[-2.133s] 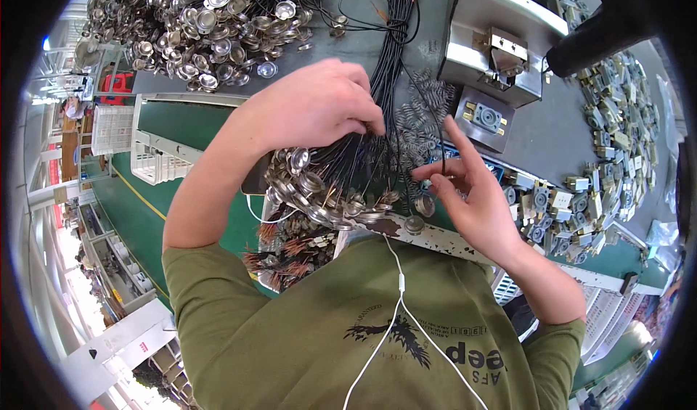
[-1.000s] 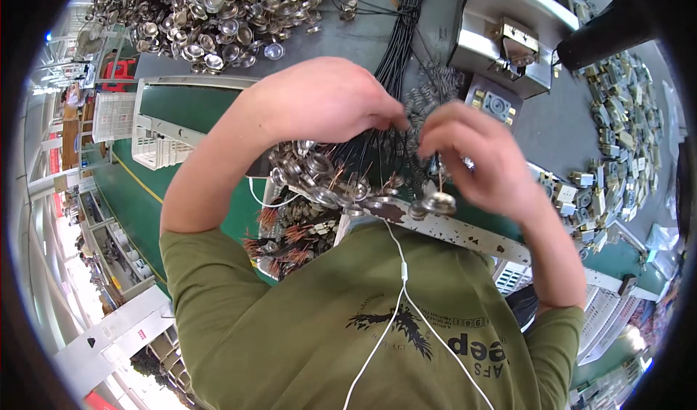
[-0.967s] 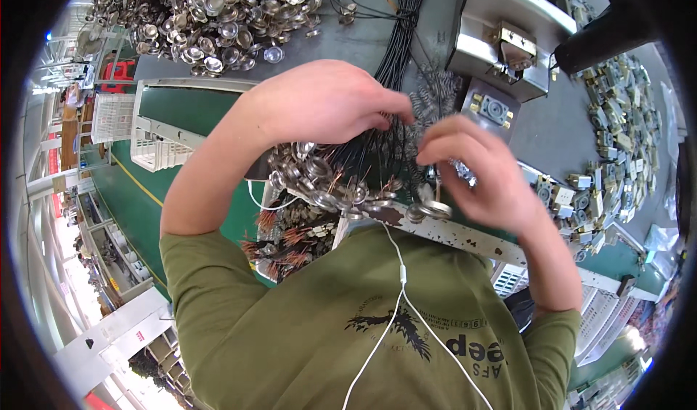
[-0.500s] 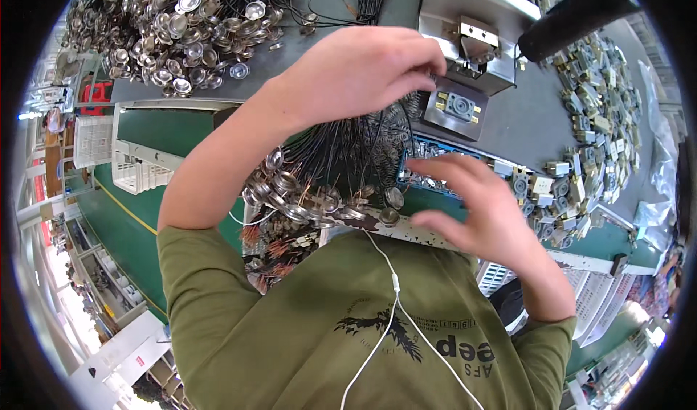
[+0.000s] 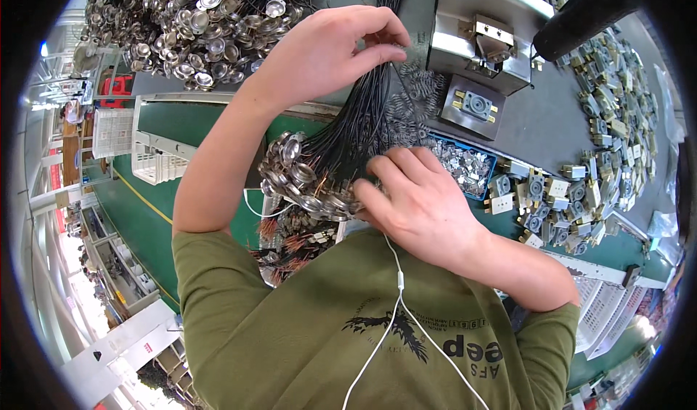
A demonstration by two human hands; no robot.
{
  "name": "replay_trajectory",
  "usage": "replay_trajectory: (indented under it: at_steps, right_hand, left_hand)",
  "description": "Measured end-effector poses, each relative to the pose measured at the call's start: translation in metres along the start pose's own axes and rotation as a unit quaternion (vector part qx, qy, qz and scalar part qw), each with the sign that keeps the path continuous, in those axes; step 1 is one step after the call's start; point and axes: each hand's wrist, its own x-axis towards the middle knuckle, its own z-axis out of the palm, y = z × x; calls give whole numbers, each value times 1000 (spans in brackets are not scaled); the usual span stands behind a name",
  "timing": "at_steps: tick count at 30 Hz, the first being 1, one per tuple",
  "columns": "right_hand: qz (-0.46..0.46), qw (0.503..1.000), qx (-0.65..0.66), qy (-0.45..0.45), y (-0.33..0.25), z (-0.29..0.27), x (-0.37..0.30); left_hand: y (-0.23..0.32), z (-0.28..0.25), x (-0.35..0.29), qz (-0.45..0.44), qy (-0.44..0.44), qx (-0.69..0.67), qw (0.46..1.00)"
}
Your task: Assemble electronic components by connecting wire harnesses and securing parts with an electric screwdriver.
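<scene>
My left hand (image 5: 330,54) is raised over the far end of a bundle of black wires (image 5: 363,116), thumb and index finger pinched together. Whatever they grip is too small to make out. Shiny round metal cups (image 5: 294,181) hang at the near end of these wires, by the table's front edge. My right hand (image 5: 417,203) has its fingers curled down beside the cups and wire ends. Its fingertips are partly hidden, so what they grip does not show. Loose coil springs (image 5: 417,94) lie between the wires and a metal block holding a grey round-centred part (image 5: 477,105).
A blue tray (image 5: 488,181) of small metal pieces sits right of my right hand. Behind stands a metal press fixture (image 5: 494,43), with a black tube (image 5: 581,25) beside it. Grey and cream parts (image 5: 602,120) are piled right; more wired metal cups (image 5: 196,29) are heaped far left.
My right hand has moved left and inward, from open fingers above the tray to curled fingers at the cups. My left hand has moved back to the left. The view has shifted slightly.
</scene>
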Motion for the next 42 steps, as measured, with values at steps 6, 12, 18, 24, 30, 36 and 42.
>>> replay_trajectory:
  at_steps: [6, 12, 18, 24, 30, 36, 42]
  right_hand:
    - [62, 991, 100, -64, 0, 4, 8]
    - [84, 960, 253, 87, 9, -34, -17]
    - [379, 899, 219, 19, 42, -97, -41]
    - [404, 885, 231, 16, 43, -39, -82]
    - [402, 871, 278, 49, 32, -29, -79]
    - [384, 874, 295, 43, 29, -30, -79]
    - [393, 869, 300, 29, 26, -35, -74]
  left_hand:
    - [1, -4, -1, 0, 5, -6, 1000]
    - [0, -5, -5, 27, 20, -12, 999]
    - [14, 24, 19, 59, 15, -44, 997]
    - [19, 67, 46, 175, -52, 3, 983]
    - [23, 83, 47, 185, -71, 52, 979]
    - [24, 87, 46, 185, -94, 81, 975]
    - [24, 92, 44, 196, -76, 80, 974]
